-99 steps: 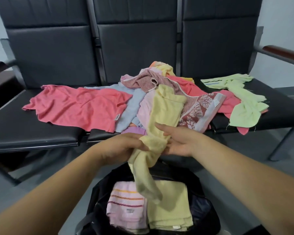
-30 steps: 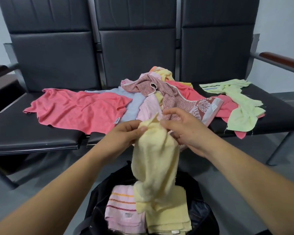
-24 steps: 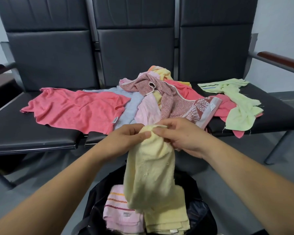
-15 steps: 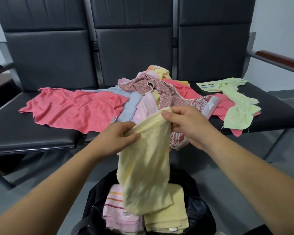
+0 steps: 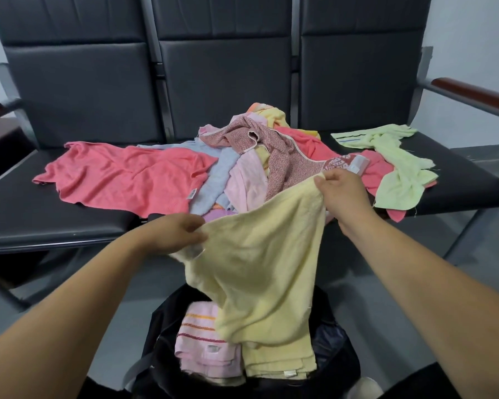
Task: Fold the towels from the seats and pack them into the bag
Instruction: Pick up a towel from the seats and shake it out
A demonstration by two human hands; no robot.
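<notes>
A pale yellow towel point(image 5: 260, 266) hangs spread between my hands, above the open black bag point(image 5: 337, 355). My left hand point(image 5: 176, 234) pinches its left corner and my right hand point(image 5: 340, 191) pinches its upper right corner, held higher. Inside the bag lie a folded pink striped towel point(image 5: 205, 347) and a folded yellow towel point(image 5: 277, 361). On the black seats point(image 5: 41, 223) behind lies a heap of loose towels: a coral one point(image 5: 127, 177) spread at left, a light blue one point(image 5: 216, 174), a patterned maroon one point(image 5: 288, 162), and a light green one point(image 5: 398, 171) at right.
The row of three black seats has tall backrests and a wooden armrest point(image 5: 473, 93) at the right. The bag stands on grey floor point(image 5: 133, 298) in front of the seats, between my forearms.
My hands have drawn apart, my right one rising to the right, and the bunched yellow towel has opened out into a wide sheet over the bag.
</notes>
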